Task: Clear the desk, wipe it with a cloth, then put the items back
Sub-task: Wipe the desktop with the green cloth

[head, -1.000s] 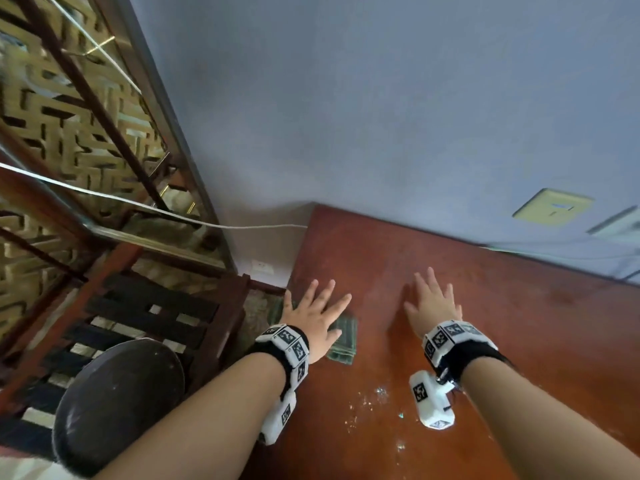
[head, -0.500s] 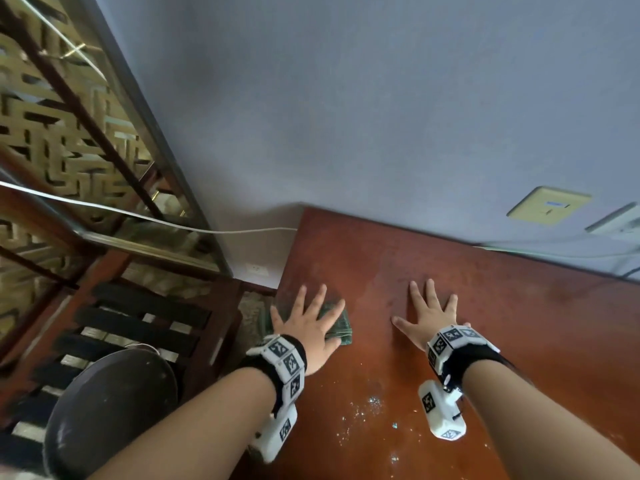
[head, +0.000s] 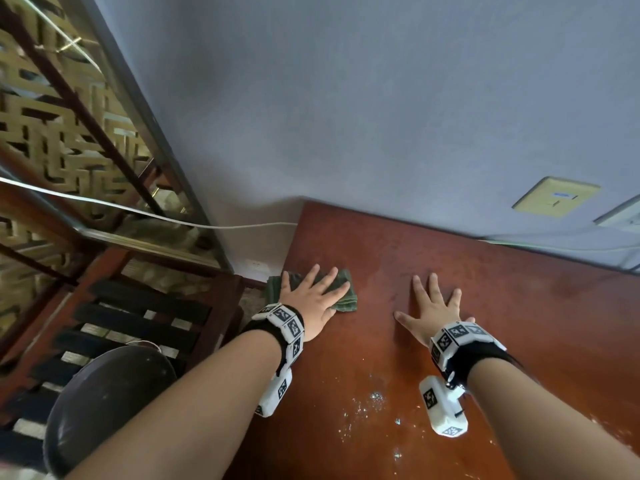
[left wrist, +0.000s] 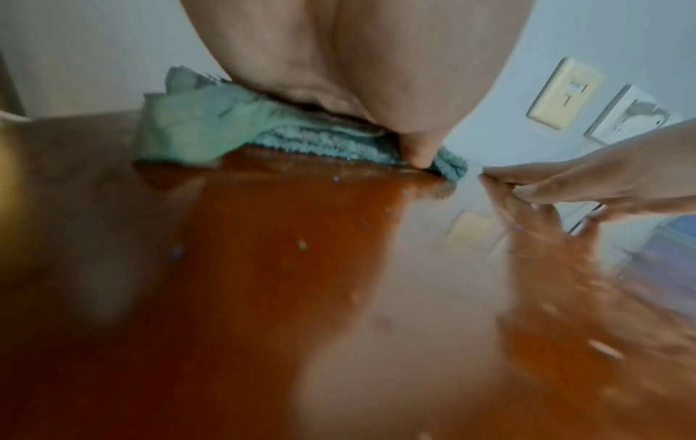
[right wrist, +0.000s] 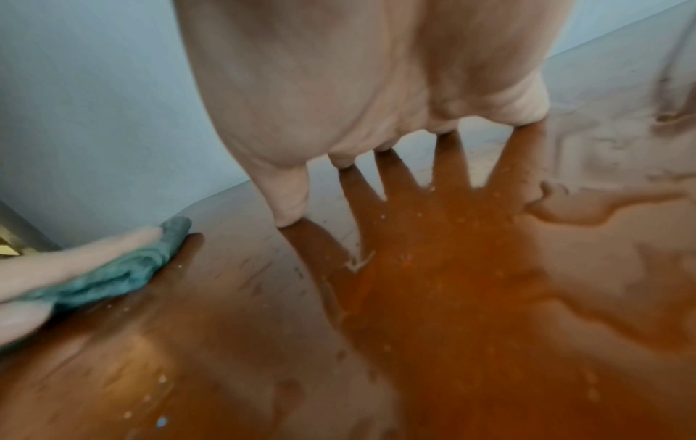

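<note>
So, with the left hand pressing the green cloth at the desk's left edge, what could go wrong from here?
1. The cloth overhangs the desk edge under the left hand; a further push left might drop it.
2. White specks lie nearer the person, so this patch may get missed.
3. The right hand presses flat on the glossy top and may leave prints.

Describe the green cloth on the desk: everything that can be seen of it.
The cloth is dull green and soft, seemingly terry, folded into a thick pad with layered edges showing at its right side. It lies flat near the left edge of the reddish-brown desk, one loose flap rumpled toward that edge. The left hand presses flat on it, fingers spread. The right hand rests apart on bare wood.
</note>
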The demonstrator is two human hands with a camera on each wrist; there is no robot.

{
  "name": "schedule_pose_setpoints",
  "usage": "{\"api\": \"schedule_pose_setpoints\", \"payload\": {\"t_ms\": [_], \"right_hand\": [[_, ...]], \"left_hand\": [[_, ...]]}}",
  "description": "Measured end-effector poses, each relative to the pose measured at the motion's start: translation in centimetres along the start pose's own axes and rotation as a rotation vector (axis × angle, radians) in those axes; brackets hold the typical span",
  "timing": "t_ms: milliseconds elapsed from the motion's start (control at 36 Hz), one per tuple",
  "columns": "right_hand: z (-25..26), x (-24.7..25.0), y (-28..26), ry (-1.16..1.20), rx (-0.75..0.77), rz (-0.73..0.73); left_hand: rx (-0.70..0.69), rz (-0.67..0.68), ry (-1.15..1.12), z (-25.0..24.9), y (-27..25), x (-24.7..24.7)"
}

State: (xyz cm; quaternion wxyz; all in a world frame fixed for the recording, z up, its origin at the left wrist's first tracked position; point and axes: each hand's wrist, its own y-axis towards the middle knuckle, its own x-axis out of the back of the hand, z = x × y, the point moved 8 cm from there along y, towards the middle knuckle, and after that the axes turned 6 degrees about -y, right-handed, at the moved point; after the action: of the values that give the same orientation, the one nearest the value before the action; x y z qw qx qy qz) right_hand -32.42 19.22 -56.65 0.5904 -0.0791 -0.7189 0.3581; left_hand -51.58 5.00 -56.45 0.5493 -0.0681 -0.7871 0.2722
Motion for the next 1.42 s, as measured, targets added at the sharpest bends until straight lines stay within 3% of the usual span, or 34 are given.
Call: {"api": "schedule_pose_setpoints", "payload": {"t_ms": [417, 528, 639, 694, 806, 972, 1139, 1278, 1417], "right_hand": [[0.9, 0.5, -2.5, 0.010, 0.056, 0.039], [2.0, -0.2, -4.2, 0.042, 0.084, 0.043], [2.9, -1.8, -5.7, 0.063, 0.114, 0.066], [2.9, -2.4, -6.0, 0.049, 0.129, 0.063], [2.7, -2.7, -6.2, 0.066, 0.153, 0.070], [2.7, -3.0, -6.2, 0.081, 0.159, 0.057], [2.8, -3.0, -6.0, 0.074, 0.149, 0.036], [2.8, -2.8, -6.2, 0.044, 0.145, 0.033], [3.2, -2.9, -6.9, 0.038, 0.129, 0.063]], "left_hand": [[-0.148, 0.056, -0.077, -3.4, -11.8, -7.8], [-0.123, -0.043, -0.327, -2.7, -12.3, -6.8], [0.006, -0.202, -0.688, -1.2, -10.9, -3.8], [0.071, -0.296, -0.735, -0.4, -10.0, -1.6], [0.096, -0.375, -0.547, 0.4, -7.9, 1.8], [-0.002, -0.094, -0.111, -0.3, -6.1, -2.5], [-0.107, -0.088, -0.063, -0.7, -7.3, -3.9], [-0.230, -0.025, -0.071, -1.7, -11.3, -6.5], [-0.263, 0.007, -0.095, -2.1, -15.3, -8.8]]}}
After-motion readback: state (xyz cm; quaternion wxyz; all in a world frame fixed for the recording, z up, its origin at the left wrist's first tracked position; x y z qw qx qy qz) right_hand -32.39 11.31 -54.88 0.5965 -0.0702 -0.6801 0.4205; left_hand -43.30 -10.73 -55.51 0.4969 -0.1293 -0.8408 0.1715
